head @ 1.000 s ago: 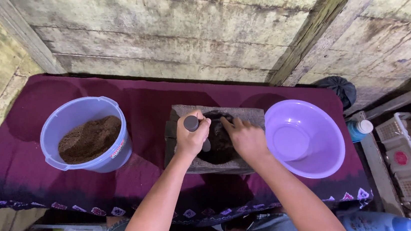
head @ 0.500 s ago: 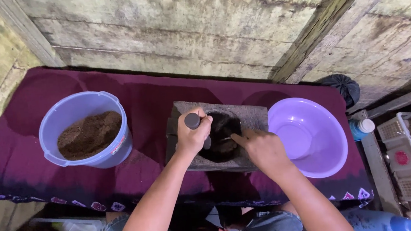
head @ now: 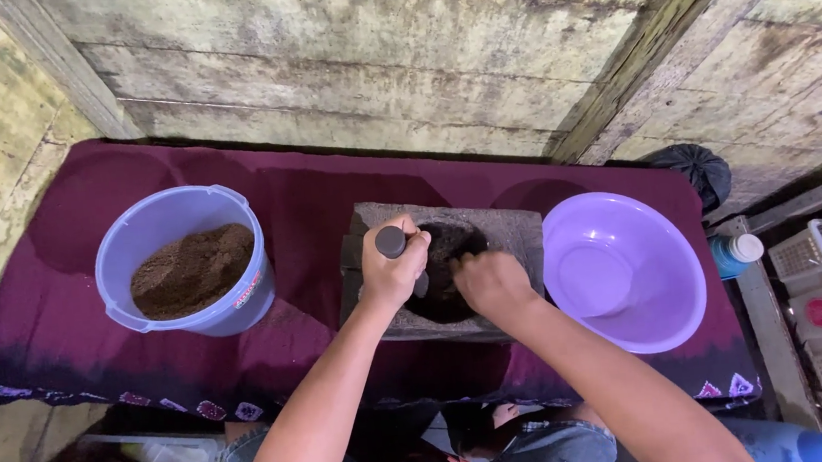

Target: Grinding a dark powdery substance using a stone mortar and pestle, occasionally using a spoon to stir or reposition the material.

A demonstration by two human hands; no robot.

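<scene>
Now the right hand [head: 492,283] has come back over the stone mortar [head: 447,268], fingers curled down at the near rim of its dark hollow; half a second ago it had drifted out toward the lilac basin [head: 624,271], and a second ago it sat on the hollow much as it does at this moment. From where I stand I cannot tell whether it holds any of the dark material or only presses on it. The left hand [head: 391,269] has not shifted at all: it stays wrapped tight round the dark pestle [head: 392,242], which stands nearly upright with its lower end down in the hollow. The mortar itself has stayed put in the middle of the bench, on the purple cloth [head: 297,197]. To its left the pale blue bucket [head: 185,263] looks about half full of brown powder [head: 192,270], unchanged, and the basin on the right appears empty. So I judge the grinding is mid-course, the free hand tending the contents between strokes.
</scene>
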